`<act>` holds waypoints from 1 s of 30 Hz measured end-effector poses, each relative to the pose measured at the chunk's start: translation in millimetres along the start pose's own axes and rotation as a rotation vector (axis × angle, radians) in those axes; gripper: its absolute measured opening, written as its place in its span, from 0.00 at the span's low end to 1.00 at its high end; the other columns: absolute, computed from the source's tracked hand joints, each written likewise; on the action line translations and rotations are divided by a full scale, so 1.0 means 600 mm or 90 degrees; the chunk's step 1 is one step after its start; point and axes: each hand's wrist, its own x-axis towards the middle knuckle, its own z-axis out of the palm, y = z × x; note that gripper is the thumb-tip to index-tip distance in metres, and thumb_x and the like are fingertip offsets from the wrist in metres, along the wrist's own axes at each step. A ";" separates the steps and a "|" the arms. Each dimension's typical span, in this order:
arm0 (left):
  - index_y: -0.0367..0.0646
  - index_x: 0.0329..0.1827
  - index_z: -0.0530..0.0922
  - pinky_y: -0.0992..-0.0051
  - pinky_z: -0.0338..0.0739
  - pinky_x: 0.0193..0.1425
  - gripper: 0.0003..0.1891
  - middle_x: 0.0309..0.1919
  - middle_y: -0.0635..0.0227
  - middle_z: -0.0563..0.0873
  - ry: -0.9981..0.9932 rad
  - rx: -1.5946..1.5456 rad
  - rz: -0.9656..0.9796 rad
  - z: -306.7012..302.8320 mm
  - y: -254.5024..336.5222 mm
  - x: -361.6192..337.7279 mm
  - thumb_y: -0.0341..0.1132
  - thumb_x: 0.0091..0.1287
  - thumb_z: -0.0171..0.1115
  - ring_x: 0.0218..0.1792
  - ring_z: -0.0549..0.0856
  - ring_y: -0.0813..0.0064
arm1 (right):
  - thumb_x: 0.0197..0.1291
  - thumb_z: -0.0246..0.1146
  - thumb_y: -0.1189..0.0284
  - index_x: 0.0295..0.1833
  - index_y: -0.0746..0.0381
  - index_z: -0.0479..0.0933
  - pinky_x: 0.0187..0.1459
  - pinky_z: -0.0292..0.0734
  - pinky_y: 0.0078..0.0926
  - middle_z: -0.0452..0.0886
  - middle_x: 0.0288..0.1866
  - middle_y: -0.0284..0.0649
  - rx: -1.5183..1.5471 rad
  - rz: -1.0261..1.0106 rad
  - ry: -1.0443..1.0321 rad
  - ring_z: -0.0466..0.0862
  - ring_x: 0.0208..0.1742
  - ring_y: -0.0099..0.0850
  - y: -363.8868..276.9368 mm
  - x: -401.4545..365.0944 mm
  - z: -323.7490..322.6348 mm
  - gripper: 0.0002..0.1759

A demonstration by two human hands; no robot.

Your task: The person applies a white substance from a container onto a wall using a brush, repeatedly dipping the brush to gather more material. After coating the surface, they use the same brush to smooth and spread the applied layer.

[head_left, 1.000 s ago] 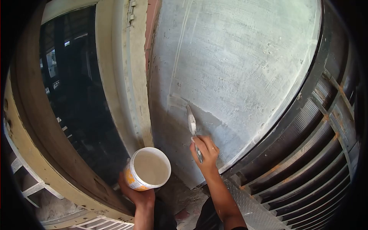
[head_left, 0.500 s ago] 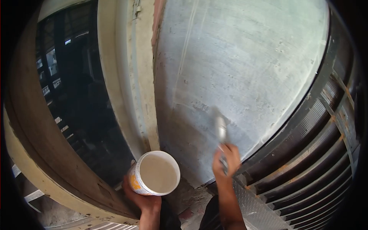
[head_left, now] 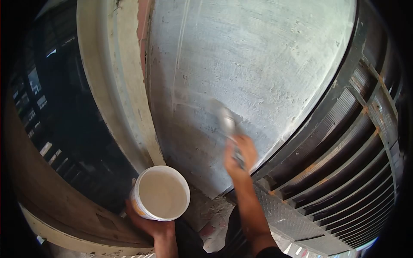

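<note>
My right hand (head_left: 241,155) is wrapped around the handle of a paintbrush (head_left: 226,119). The brush is smeared by motion, its bristles up against the grey wall (head_left: 258,56), which has pits and pale streaks. A darker patch lies around the brush. Low on the left, my left hand (head_left: 148,223) supports a white plastic bucket (head_left: 186,182) from its side and underside. Pale, cream-coloured liquid fills part of the bucket, and its open top faces me. Some fingers of the left hand are hidden behind the bucket.
A cream door or window frame (head_left: 129,107) and dark glass (head_left: 60,103) stand left. On the right runs a dark metal gate (head_left: 327,163) with bars and rust spots. Below are my dark-clothed legs (head_left: 189,238) and the rough floor (head_left: 204,215).
The camera view has turned slightly, shifting the wall and frame leftward. My right hand and the brush are now farther up and left in view; the bucket stays in my left hand.
</note>
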 end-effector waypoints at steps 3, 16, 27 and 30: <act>0.43 0.83 0.77 0.50 0.77 0.83 0.37 0.77 0.59 0.85 -0.239 -0.083 -0.050 -0.030 0.002 0.005 0.62 0.86 0.43 0.79 0.82 0.53 | 0.73 0.68 0.77 0.46 0.71 0.88 0.40 0.81 0.35 0.85 0.37 0.48 -0.127 0.023 0.075 0.86 0.37 0.37 -0.021 -0.058 -0.148 0.07; 0.43 0.71 0.82 0.55 0.80 0.77 0.29 0.68 0.64 0.88 0.001 0.075 0.038 0.011 -0.004 -0.013 0.58 0.89 0.45 0.71 0.86 0.61 | 0.65 0.74 0.87 0.56 0.63 0.88 0.50 0.89 0.39 0.92 0.48 0.49 0.186 0.055 -0.032 0.93 0.47 0.46 -0.001 0.008 0.064 0.16; 0.44 0.72 0.83 0.54 0.81 0.77 0.29 0.68 0.65 0.89 -0.045 0.026 0.027 -0.022 -0.002 0.000 0.57 0.90 0.45 0.71 0.86 0.60 | 0.65 0.74 0.77 0.49 0.64 0.89 0.43 0.89 0.39 0.91 0.42 0.48 0.001 -0.043 0.049 0.92 0.41 0.43 -0.070 -0.052 -0.116 0.08; 0.44 0.72 0.83 0.55 0.81 0.77 0.29 0.69 0.64 0.88 -0.002 0.076 0.047 -0.013 -0.002 0.002 0.56 0.90 0.45 0.71 0.86 0.60 | 0.58 0.75 0.85 0.50 0.63 0.89 0.44 0.89 0.38 0.91 0.44 0.48 0.122 -0.006 -0.013 0.92 0.43 0.46 -0.062 0.010 -0.007 0.14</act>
